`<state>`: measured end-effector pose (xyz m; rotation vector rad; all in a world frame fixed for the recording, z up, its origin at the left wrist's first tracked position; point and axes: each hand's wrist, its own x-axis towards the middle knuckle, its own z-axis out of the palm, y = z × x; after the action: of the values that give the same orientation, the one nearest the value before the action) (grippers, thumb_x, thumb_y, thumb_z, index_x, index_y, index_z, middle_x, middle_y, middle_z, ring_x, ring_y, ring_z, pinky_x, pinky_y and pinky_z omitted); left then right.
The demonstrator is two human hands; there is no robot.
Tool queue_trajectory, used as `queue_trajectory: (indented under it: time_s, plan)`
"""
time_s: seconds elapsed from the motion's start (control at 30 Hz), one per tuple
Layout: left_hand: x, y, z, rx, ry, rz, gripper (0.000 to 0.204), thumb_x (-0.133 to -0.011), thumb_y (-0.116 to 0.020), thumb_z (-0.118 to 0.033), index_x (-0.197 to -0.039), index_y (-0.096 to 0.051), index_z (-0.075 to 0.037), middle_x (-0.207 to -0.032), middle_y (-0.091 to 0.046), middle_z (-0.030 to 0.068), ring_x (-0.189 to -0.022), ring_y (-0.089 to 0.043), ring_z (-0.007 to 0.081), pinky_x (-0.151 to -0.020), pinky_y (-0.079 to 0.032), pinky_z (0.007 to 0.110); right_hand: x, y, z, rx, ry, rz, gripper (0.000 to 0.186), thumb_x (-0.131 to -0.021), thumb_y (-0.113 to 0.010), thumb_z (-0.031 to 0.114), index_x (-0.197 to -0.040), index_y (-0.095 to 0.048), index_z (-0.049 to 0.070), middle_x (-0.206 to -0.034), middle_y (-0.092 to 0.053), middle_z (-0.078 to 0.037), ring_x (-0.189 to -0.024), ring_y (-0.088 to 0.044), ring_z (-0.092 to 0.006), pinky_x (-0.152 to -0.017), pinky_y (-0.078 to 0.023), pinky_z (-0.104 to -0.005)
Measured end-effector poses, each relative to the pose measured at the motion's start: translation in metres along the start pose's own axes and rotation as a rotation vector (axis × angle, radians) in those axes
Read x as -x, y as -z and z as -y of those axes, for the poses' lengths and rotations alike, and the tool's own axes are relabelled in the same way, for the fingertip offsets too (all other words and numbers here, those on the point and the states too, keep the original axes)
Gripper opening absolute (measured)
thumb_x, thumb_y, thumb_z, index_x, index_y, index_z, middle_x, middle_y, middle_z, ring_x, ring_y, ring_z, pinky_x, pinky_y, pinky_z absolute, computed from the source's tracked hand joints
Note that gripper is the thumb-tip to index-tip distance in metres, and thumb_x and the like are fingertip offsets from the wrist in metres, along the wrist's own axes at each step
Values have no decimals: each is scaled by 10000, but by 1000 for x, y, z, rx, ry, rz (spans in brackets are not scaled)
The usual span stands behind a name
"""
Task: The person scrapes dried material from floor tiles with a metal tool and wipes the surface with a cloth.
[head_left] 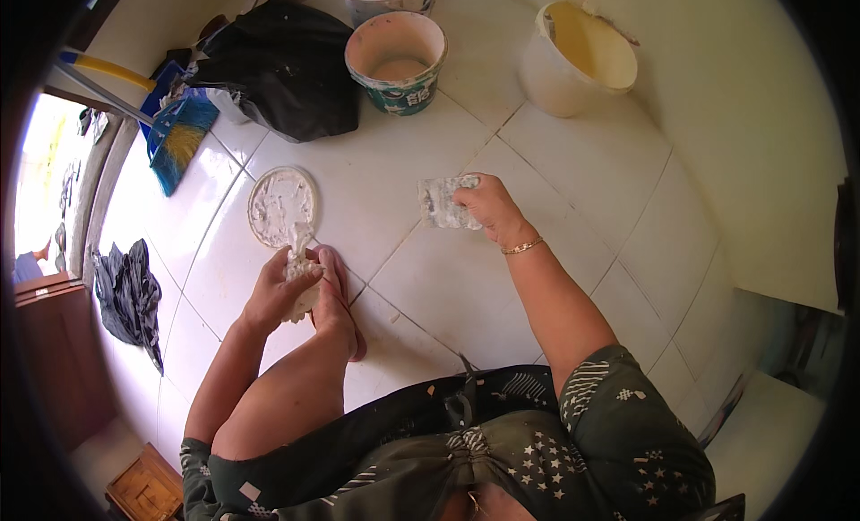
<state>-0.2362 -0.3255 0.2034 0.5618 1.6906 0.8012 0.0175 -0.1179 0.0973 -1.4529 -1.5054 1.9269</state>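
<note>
My left hand [282, 284] is closed on a tool coated in white paste [298, 257], above my sandalled foot [336, 319], just in front of a round lid [278, 203] smeared with white paste on the tiled floor [430, 315]. My right hand [488, 207] grips a flat rectangular scraper [437, 201], also streaked with white paste, held to the right of the lid.
At the back stand a green paste-stained bucket [394, 91], another bucket [381, 1] and a cream bucket [560, 77] by the wall [761, 163]. Left are a black bag [278, 73], a blue broom [179, 136], black plastic [125, 297] and wooden furniture [58, 360] beside a doorway.
</note>
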Motion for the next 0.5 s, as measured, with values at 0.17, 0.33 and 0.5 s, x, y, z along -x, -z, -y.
queue_trajectory:
  time_s: [0.17,0.33,0.5]
  plan:
    - [-18,6,-4,93,39,0,336,-821,-627,-128,-1096,-486,3,-926,-576,103,-798,-591,161,-654,-486,265,2,-13,-1,274,193,-200,201,-718,-561,16,-908,-608,-30,-788,-626,-97,-675,-594,-215,-624,-471,-307]
    - [-16,2,-2,278,111,-73,497,-800,-663,-168,-1171,-427,63,-986,-574,127,-878,-586,179,-730,-493,284,13,-66,6,738,728,-336,234,-732,-554,10,-943,-640,62,-843,-610,-125,-787,-576,-321,-702,-481,-363]
    - [-15,-6,-1,379,119,-18,374,-847,-599,-162,-1146,-441,-3,-975,-559,95,-850,-575,164,-721,-480,288,23,-99,36,625,799,-370,198,-763,-552,72,-938,-643,65,-878,-553,-112,-857,-530,-303,-729,-460,-393]
